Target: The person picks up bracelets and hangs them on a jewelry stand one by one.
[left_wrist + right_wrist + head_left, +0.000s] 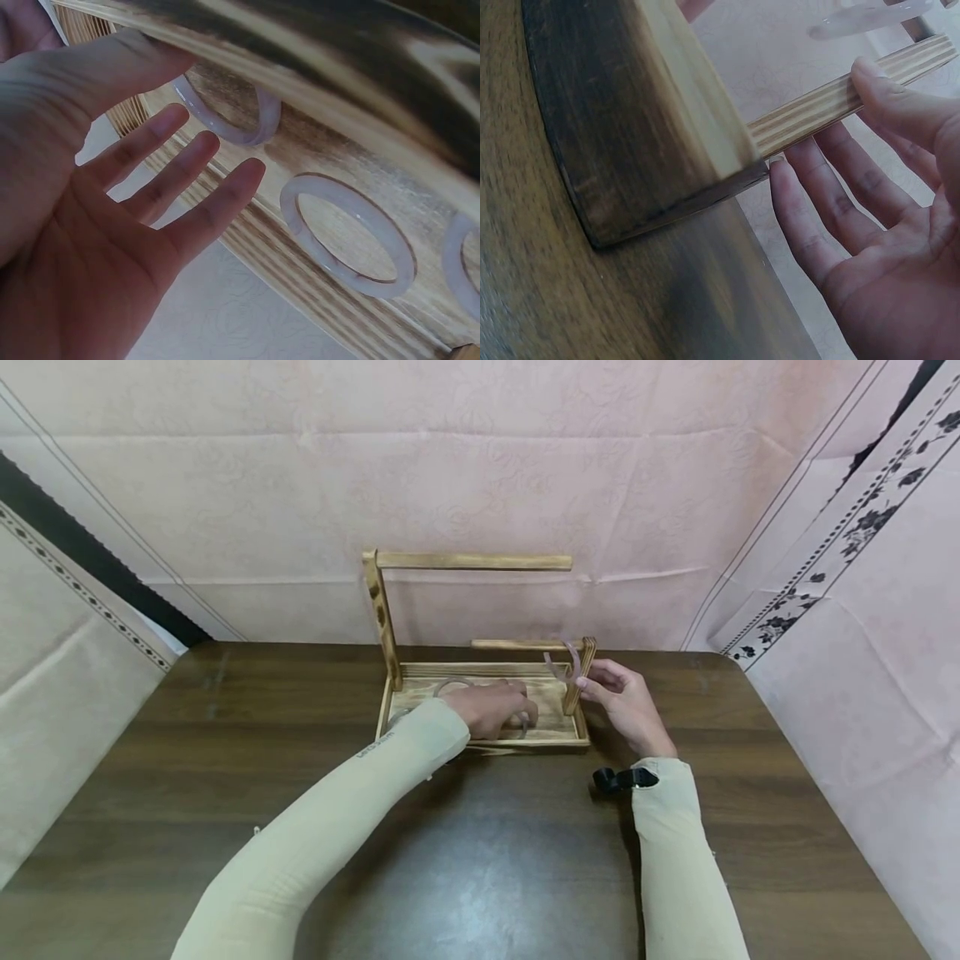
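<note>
A wooden bangle stand stands at the back of the table, with a long upper bar [474, 562], a shorter lower bar [510, 644] and a tray base [547, 743]. My left hand [491, 706] reaches into the tray. Its fingers are spread and loosely extended beside a pale bangle [266, 120]; whether they touch it cannot be told. More pale bangles lie in the tray, one [406, 262] beyond the fingertips. My right hand [626, 706] holds the short right post [817, 124] between thumb and fingers. Another pale bangle [576, 657] hangs on the lower bar by that post.
The brown wooden table [225, 752] runs in front and to both sides. Pale patterned cloth [480, 485] covers the wall close behind the stand. A black wrist strap [626, 779] sits on the right sleeve.
</note>
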### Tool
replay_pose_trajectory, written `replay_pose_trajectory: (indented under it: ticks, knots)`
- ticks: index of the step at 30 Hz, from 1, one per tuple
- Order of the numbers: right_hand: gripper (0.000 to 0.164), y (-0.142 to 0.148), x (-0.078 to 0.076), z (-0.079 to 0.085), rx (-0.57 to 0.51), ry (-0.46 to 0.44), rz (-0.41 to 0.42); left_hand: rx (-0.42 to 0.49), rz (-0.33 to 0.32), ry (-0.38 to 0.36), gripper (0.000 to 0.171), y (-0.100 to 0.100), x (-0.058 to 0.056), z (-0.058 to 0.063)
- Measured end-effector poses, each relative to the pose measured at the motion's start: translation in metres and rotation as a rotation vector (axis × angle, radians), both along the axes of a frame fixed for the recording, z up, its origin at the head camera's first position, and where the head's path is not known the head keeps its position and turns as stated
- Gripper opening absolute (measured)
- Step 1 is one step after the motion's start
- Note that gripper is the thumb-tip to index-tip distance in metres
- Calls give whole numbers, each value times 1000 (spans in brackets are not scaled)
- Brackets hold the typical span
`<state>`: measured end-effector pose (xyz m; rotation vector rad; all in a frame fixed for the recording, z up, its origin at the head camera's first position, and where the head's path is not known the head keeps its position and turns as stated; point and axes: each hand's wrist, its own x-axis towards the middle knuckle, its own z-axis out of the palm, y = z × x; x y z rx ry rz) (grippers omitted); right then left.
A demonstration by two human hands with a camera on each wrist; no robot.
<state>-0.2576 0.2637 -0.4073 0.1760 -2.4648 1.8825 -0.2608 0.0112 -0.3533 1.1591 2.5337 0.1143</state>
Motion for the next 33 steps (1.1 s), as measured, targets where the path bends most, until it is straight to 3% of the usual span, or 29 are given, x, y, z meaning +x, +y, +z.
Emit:
replay_pose_trajectory:
  ticks: [11,33]
  knots:
    - [41,2,1,1,1,-1,0,-16,58,-43,56,-1,1,0]
    - [39,-1,0,2,-7,-25,0,10,41,-15,43,-5,0,-3]
